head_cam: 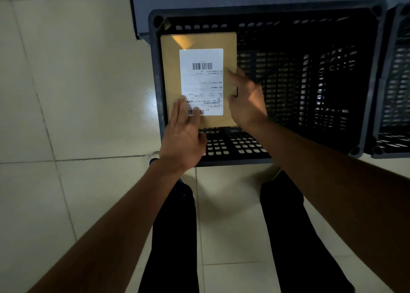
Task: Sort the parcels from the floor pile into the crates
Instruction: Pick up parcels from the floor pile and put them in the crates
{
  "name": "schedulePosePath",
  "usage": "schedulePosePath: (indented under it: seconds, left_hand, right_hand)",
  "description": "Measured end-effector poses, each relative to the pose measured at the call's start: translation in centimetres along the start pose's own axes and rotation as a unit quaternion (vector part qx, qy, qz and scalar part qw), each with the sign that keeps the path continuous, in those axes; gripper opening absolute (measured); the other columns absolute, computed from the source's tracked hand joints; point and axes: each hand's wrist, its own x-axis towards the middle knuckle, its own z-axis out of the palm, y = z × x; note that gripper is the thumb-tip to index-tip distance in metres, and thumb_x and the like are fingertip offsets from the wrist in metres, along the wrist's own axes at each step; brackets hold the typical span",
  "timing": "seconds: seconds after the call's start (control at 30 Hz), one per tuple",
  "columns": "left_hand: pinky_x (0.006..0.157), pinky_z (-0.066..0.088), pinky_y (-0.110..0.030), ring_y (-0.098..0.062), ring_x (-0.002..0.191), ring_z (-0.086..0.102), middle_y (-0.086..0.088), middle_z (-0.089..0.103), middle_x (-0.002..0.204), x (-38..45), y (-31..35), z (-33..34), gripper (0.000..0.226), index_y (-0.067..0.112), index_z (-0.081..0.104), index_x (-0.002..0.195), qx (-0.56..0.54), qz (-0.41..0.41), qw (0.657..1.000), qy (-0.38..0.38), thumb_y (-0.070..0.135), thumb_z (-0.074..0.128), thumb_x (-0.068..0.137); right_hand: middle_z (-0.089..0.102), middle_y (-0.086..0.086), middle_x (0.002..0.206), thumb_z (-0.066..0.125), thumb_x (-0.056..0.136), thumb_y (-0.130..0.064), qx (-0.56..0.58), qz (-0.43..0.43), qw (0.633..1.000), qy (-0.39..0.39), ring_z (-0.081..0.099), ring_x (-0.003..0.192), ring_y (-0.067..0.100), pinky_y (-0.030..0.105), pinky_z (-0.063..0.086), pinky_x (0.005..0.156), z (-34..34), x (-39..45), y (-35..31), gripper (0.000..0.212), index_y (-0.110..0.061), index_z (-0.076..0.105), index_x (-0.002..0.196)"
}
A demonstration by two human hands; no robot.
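Two bare forearms reach forward from the bottom corners of the view, above a pair of legs in dark trousers standing on the pale tiled floor. Ahead of the feet sits a black slatted crate, and the edge of a second crate stands just beside it on the right.

At the left end of the near crate lies a flat brown parcel, its long side running away from the camera and its left edge close along the crate's left wall. A white shipping label with barcodes covers most of its top face.

The left hand lies flat with its fingers spread loosely, the fingertips resting on the parcel's near end and overlapping the lower part of the label. The right hand is at the parcel's right edge, fingers extended across the top surface near the label and the thumb tucked down against the side. Neither hand is closed into a full grip; both are opened against the parcel, touching it from the near end and the right side.
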Motion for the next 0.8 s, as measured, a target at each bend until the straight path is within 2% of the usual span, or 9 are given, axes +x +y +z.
schedulePosePath:
  seconds: [0.07,0.13,0.23,0.33,0.5,0.57,0.63,0.7,0.8]
  left_hand:
    - [0.125,0.019,-0.049,-0.036,0.157,0.001,-0.020,0.007,0.169,0.0,-0.1,-0.4,0.066,0.008,0.036,0.154,0.011,-0.004,1.000,-0.007,0.027,0.061,0.096]
    - [0.125,0.017,-0.048,-0.034,0.157,0.002,-0.018,0.007,0.169,0.1,-0.2,-1.0,0.066,0.011,0.036,0.155,0.015,-0.007,1.000,-0.017,0.028,0.061,0.096]
    - [0.123,0.025,-0.049,-0.030,0.157,0.004,-0.015,0.008,0.169,0.1,0.0,-1.9,0.062,0.014,0.040,0.152,0.006,-0.009,0.999,-0.036,0.028,0.062,0.096]
    - [0.117,0.037,-0.049,-0.028,0.154,0.019,-0.009,0.020,0.166,0.2,0.5,-2.9,0.055,0.015,0.050,0.146,-0.043,-0.028,0.998,-0.033,0.022,0.063,0.094]
    - [0.118,0.036,-0.037,-0.023,0.144,0.040,-0.005,0.041,0.157,1.3,2.2,-5.7,0.053,0.013,0.047,0.150,-0.132,-0.096,0.986,-0.022,0.020,0.058,0.099]
    - [0.115,0.039,-0.035,-0.023,0.139,0.045,-0.006,0.046,0.153,1.4,3.1,-6.6,0.052,0.014,0.046,0.151,-0.128,-0.094,0.987,-0.024,0.021,0.058,0.100]
    - [0.113,0.042,-0.036,-0.023,0.136,0.048,-0.006,0.051,0.150,1.4,4.1,-7.2,0.051,0.018,0.047,0.151,-0.120,-0.083,0.988,-0.044,0.024,0.057,0.101]
    - [0.112,0.044,-0.040,-0.025,0.134,0.051,-0.005,0.055,0.146,1.2,5.5,-7.6,0.051,0.021,0.048,0.150,-0.107,-0.058,0.990,-0.075,0.025,0.057,0.101]
    - [0.109,0.045,-0.041,-0.026,0.129,0.054,-0.005,0.061,0.139,0.6,8.5,-8.4,0.048,0.020,0.052,0.147,-0.080,-0.004,0.991,-0.105,0.023,0.059,0.100]
  right_hand:
    - [0.048,-0.005,0.154,0.054,0.086,0.011,-0.003,0.011,1.000,-0.015,0.060,0.124,0.016,0.030,0.054,0.100,-0.2,0.1,-0.2,0.073,-0.027,0.051,0.148]
    - [0.045,-0.007,0.155,0.058,0.085,0.007,-0.014,0.001,0.999,-0.030,0.057,0.127,0.012,0.021,0.052,0.100,-0.3,-0.1,-0.1,0.075,-0.027,0.048,0.150]
    - [0.048,-0.005,0.152,0.058,0.084,0.001,0.008,0.000,0.998,-0.055,0.059,0.122,0.011,0.012,0.051,0.088,-0.6,-0.8,-0.3,0.073,-0.029,0.048,0.149]
    - [0.052,-0.002,0.147,0.058,0.085,0.001,0.039,0.012,0.997,-0.072,0.058,0.117,0.009,0.001,0.045,0.076,-1.3,-1.9,-0.9,0.065,-0.023,0.054,0.146]
    - [0.056,-0.003,0.138,0.061,0.091,-0.004,0.098,0.078,0.992,-0.028,0.054,0.096,-0.002,-0.004,0.037,0.064,-3.7,-4.1,-1.9,0.056,-0.017,0.052,0.145]
    - [0.059,-0.005,0.132,0.064,0.091,-0.007,0.118,0.106,0.987,-0.010,0.056,0.105,0.004,-0.005,0.037,0.066,-4.7,-4.9,-1.8,0.056,-0.019,0.053,0.144]
    - [0.060,-0.003,0.138,0.067,0.091,-0.012,0.142,0.132,0.981,-0.007,0.058,0.120,0.010,0.001,0.044,0.080,-5.6,-5.9,-1.5,0.056,-0.020,0.054,0.144]
    - [0.062,0.000,0.138,0.068,0.092,-0.011,0.173,0.149,0.974,-0.010,0.059,0.123,0.012,0.020,0.050,0.099,-6.8,-7.6,-1.2,0.051,-0.017,0.057,0.142]
    - [0.072,-0.009,0.111,0.067,0.091,-0.004,0.220,0.171,0.960,0.022,0.065,0.105,0.003,0.034,0.052,0.103,-9.7,-11.1,-0.6,0.037,-0.010,0.068,0.128]
